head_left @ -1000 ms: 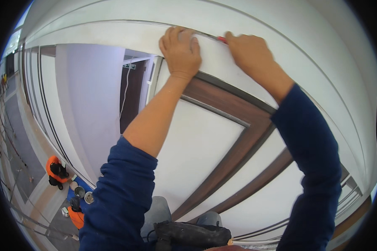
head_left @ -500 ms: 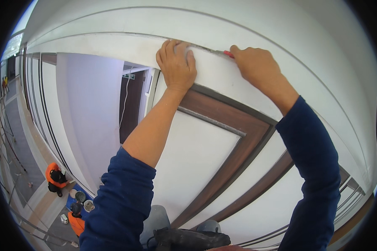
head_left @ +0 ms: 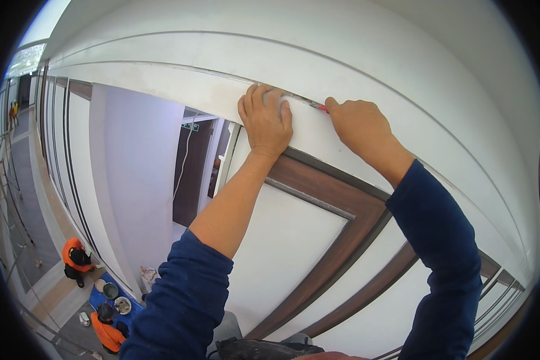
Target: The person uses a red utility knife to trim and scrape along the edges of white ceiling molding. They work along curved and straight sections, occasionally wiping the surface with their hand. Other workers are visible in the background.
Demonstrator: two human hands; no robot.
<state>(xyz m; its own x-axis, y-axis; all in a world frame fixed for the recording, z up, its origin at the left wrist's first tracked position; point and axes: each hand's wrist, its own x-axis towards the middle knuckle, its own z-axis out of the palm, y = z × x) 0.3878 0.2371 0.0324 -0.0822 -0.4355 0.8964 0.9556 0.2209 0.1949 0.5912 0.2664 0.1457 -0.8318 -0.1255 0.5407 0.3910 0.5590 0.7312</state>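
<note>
left hand (head_left: pixel 266 123) and right hand (head_left: pixel 361 129) lower in view, black pouch (head_left: pixel 261 349) more cut off

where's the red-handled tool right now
In the head view, the red-handled tool is above and right of centre, gripped in the right hand at the dark seam, right of the left hand.

The right grip (head_left: pixel 361 127) hides much of a red tool handle (head_left: pixel 323 108).

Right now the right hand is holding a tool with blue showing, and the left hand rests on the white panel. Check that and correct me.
The colour is wrong: the head view shows red, not blue, on the tool in the right hand. The left hand does rest on the white panel.
</note>
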